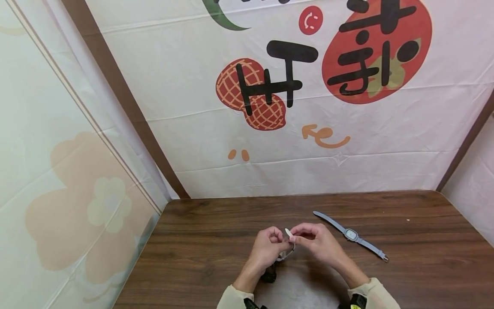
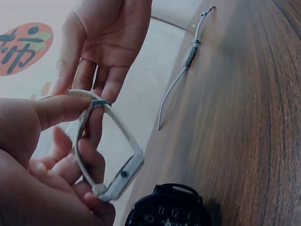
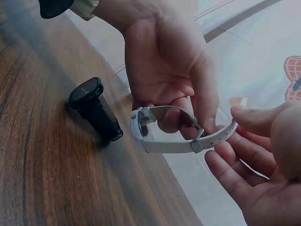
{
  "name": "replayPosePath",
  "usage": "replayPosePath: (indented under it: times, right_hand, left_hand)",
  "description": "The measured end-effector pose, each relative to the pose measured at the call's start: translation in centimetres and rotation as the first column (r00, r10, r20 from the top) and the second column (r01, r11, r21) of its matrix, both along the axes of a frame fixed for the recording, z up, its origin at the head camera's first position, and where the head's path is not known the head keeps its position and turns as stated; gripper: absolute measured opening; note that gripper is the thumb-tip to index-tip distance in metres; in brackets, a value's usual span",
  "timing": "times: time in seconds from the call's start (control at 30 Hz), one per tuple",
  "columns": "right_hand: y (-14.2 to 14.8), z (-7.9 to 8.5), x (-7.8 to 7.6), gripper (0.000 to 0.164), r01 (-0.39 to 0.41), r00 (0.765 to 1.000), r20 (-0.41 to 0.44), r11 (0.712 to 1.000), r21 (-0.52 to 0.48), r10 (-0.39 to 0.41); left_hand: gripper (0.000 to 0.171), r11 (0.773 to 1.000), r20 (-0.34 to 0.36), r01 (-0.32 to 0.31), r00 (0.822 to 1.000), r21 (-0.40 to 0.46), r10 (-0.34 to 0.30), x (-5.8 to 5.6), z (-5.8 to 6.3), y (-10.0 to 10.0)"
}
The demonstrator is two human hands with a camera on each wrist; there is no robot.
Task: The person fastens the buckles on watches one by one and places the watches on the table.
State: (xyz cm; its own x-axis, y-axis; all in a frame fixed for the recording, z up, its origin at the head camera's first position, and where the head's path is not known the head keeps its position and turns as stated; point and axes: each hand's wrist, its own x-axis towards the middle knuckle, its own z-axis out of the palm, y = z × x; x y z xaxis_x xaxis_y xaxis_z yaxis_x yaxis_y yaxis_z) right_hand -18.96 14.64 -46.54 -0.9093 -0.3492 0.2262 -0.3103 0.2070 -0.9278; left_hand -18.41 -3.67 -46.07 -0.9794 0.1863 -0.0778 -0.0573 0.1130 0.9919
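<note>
In the head view, soft, even light from a source out of frame brightens the pale backdrop (image 1: pixel 185 86), washing out the left side, while a milky sheen lies on the brown table (image 1: pixel 208 240) at bottom centre. Both wrist views are dimmer, hazy and bluish, with low contrast and the wood grain somewhat smeared. In the right wrist view, a dark, soft-edged shadow band crosses the upper left, another shadow hugs the black watch (image 3: pixel 97 112), and the white watch (image 3: pixel 171 147) shows fairly clearly near the centre.
</note>
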Motion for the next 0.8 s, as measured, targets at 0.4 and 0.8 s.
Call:
replayPosePath:
  times: [0.4,0.8]
  right_hand:
    - [0.42,0.0,-0.1,0.016,0.025,1.0,0.02,1.0,-0.014,-0.025]
    - [0.52,0.29,-0.14,0.019,0.03,0.999,0.043,0.999,-0.042,-0.028]
  left_hand:
    - [0.022,0.991,-0.072,0.113,0.99,-0.064,-0.118,-0.01,0.36,-0.38]
    - [0.021,0.989,-0.137,0.134,0.98,-0.067,-0.142,0.1,0.23,-0.53]
